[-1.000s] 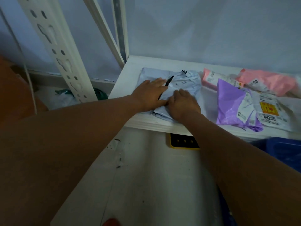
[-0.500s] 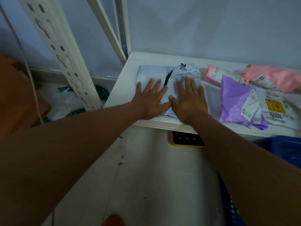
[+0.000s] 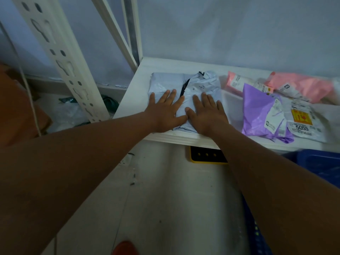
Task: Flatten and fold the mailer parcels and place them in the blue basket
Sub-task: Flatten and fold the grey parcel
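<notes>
Both the left hand (image 3: pixel 163 112) and right hand (image 3: pixel 207 113) lie flat, fingers spread, pressing the grey mailer (image 3: pixel 184 85) on the white shelf (image 3: pixel 132 96). Purple mailer (image 3: pixel 257 109) and pink mailers (image 3: pixel 301 85) lie just to the right. The blue basket (image 3: pixel 318 162) sits below the shelf edge.

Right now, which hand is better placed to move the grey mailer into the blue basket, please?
Probably the right hand: it and the left hand both press flat on the grey mailer, but the blue basket lies to its right.

"5055" on white shipping label (image 3: pixel 301 124) with yellow patch.
</notes>
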Action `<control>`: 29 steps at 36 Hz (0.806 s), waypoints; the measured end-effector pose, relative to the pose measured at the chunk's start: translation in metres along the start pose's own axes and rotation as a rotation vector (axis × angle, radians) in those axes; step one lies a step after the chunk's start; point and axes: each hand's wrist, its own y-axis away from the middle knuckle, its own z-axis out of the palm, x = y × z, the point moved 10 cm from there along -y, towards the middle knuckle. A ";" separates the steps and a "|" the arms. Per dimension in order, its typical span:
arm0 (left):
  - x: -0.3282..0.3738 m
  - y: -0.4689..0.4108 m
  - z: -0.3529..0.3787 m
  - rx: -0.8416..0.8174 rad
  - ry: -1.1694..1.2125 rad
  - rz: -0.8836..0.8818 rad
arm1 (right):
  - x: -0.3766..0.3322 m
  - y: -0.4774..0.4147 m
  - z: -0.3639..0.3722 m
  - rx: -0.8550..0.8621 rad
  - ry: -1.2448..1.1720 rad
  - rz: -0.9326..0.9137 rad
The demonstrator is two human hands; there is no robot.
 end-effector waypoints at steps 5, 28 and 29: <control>0.000 0.000 0.000 -0.009 0.018 -0.001 | 0.000 0.000 -0.001 -0.002 0.000 0.002; -0.006 -0.002 -0.002 0.022 0.059 0.012 | 0.003 -0.003 -0.005 0.036 -0.057 0.016; -0.006 -0.003 -0.002 0.022 0.057 0.016 | 0.003 -0.003 -0.005 0.038 -0.059 0.014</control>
